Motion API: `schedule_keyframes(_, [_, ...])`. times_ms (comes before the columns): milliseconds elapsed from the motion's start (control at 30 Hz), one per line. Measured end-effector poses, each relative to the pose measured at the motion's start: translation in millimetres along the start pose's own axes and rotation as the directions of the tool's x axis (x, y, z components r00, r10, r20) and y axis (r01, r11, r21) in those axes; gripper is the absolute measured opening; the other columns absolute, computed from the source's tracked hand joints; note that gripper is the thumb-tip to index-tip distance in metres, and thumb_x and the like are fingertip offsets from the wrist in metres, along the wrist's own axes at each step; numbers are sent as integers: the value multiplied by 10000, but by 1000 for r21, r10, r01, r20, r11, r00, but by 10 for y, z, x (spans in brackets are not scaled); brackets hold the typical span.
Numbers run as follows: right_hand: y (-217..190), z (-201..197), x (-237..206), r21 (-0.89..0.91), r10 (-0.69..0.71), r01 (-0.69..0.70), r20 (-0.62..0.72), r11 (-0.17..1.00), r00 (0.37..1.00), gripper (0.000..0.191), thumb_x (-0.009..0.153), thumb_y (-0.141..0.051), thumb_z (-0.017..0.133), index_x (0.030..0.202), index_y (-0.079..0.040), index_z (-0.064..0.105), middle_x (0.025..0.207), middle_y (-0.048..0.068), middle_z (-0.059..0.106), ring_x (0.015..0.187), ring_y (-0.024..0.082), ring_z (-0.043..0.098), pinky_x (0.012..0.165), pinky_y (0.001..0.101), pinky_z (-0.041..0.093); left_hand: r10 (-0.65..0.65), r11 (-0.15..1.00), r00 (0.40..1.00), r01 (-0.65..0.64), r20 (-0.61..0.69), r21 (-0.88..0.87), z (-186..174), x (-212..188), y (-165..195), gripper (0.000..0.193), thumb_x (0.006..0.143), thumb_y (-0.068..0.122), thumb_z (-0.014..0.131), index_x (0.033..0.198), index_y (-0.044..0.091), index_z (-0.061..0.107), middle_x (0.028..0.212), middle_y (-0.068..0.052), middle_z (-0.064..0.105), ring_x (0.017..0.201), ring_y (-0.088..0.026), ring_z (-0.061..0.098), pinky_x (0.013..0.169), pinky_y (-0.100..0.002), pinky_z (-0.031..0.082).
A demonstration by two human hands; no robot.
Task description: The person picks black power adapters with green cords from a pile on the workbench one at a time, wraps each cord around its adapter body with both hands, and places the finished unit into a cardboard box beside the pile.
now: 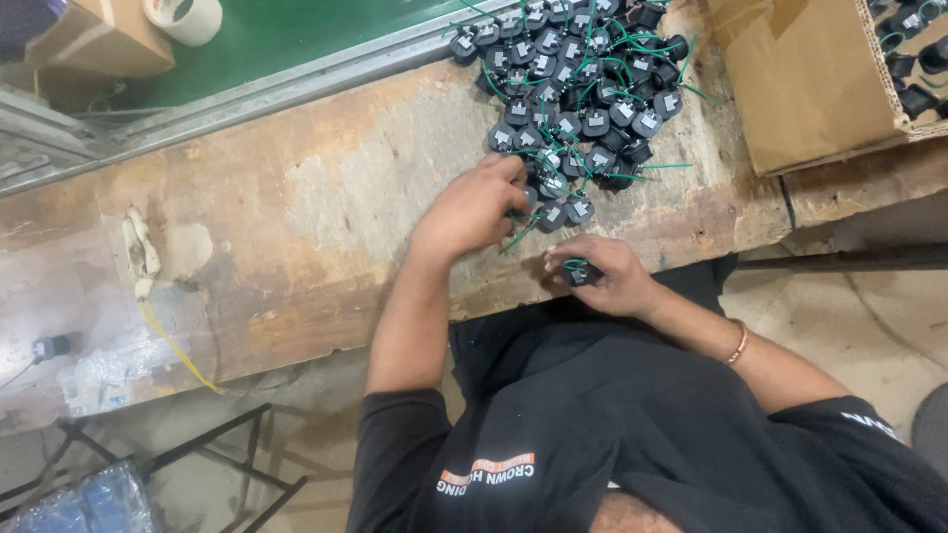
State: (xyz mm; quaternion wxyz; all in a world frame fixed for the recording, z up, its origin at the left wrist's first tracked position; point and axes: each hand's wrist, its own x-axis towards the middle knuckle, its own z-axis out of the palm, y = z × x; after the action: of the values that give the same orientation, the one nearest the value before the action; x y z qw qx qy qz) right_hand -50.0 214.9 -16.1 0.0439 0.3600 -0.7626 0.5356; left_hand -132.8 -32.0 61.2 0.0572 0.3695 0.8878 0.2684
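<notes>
The left hand [474,209] reaches into the near edge of the pile of black parts with green wires [578,94], fingers curled on 1 piece there. At its 4 o'clock, the right hand [604,274] grips 1 black part [581,271] over the workbench [326,227] edge.

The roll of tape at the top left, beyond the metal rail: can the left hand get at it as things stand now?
Probably not without leaning. The left hand rests at the pile of black parts, and the roll of tape lies far across the bench, though nothing blocks the way.
</notes>
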Motion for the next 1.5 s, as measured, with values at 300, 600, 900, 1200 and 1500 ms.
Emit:
schedule_keyframes(300, [-7, 38, 4, -68, 22, -30, -119, 997, 993, 415, 835, -9, 784, 1214, -53, 621, 1077, 125, 703, 972, 245, 715, 880, 353, 564, -166, 977, 872, 82, -461, -198, -259, -132, -185, 235, 788, -11, 794, 964, 143, 809, 946, -18, 755, 850, -215, 746, 727, -319, 568])
schedule_keyframes(600, [81, 26, 4, 226, 262, -234, -100, 946, 960, 661, 838, -102, 804, 1417, -6, 499, 1080, 48, 682, 939, 124, 668, 871, 292, 544, -23, 725, 766, -429, -642, -539, 102, 0, -34, 229, 834, -80, 822, 1015, 40, 751, 982, -90, 767, 949, -206, 741, 852, -334, 604])
schedule_keyframes(900, [333, 69, -201, 150, 309, -296, -68, 943, 949, 272, 878, -87, 796, 1111, -31, 669, 860, 13, 671, 746, 79, 610, 675, 264, 502, 322, 881, 820, -443, -473, -169, 330, 171, 310, 231, 811, 27, 799, 1025, 100, 752, 989, -68, 771, 895, -255, 753, 805, -358, 595])
schedule_keyframes(1200, [340, 110, -203, 119, 344, -324, -234, 939, 910, 228, 876, -77, 788, 1064, -27, 670, 876, 50, 676, 770, 88, 612, 677, 278, 498, 251, 814, 944, -326, -216, -481, 314, 178, 296, 213, 773, 107, 854, 876, 71, 672, 1053, -79, 740, 1031, -262, 717, 893, -370, 564])
schedule_keyframes(1500, [87, 35, -21, -16, 116, -122, -193, 992, 974, 225, 826, -60, 794, 1000, -13, 660, 995, 114, 705, 892, 187, 693, 770, 328, 534, 126, 834, 933, -283, -337, -473, 332, 160, 229, 285, 799, 157, 883, 845, 37, 628, 884, -62, 689, 856, -223, 689, 786, -331, 543])
